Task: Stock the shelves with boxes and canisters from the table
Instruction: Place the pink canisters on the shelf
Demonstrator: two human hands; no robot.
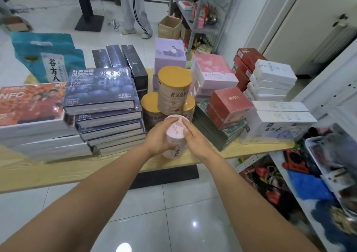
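A pink canister (175, 131) with a pale lid stands near the front edge of the wooden table (58, 171). My left hand (161, 139) grips its left side and my right hand (195, 139) grips its right side, thumbs lying on the lid. Just behind it are three gold-lidded canisters (173, 89), one stacked on the other two. Stacks of dark blue boxes (104, 105), orange boxes (32, 107), red boxes (229, 105), pink boxes (212, 72) and white boxes (276, 116) cover the table.
A white shelf unit (328, 166) full of mixed goods stands at the right. A grey metal rack (201, 10) stands behind the table. A person in grey trousers (135, 8) stands on the tiled floor beyond, near a cardboard carton (169, 27). Teal bags (48, 56) lean at the back left.
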